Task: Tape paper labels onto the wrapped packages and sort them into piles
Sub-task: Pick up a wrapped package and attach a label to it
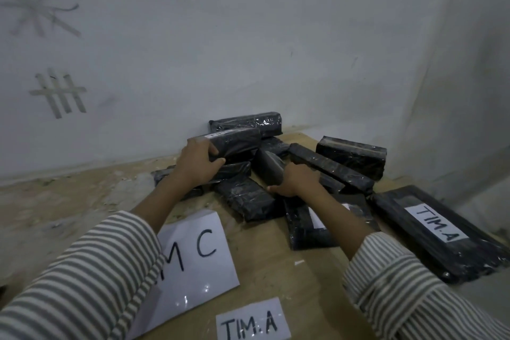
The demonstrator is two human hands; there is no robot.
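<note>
head view: left grip [197, 164] is clamped on the near end of a black wrapped pkg [240, 142], thumb on the front face, fingers over the top. that pkg is lifted at the top of the pile [245, 199] and has a white label strip [218, 134] on its upper face, text too blurred to read. right grip [299, 181] is closed over the near end of a long pkg [336, 168] that lies diagonally on the right side of the pile, fingers curled over it, thumb sticking out to the left. between both grips more black pkgs lie jumbled, overlapping each other. one back pkg [248, 121] sits against the wall [248, 36], another block [350, 156] is just right of the long pkg. under my right forearm a flat pkg [300, 226] shows part of a white label. far right lies a flat tim.a pkg [436, 223], label up. on the worktop [276, 270] near me: a big sheet [198, 251] w/ "m c" showing, partly under my left striped sleeve [91, 270], and a small "tim.a" label [252, 323] at the front edge. tape marks [58, 94] are stuck on the wall, left.
</note>
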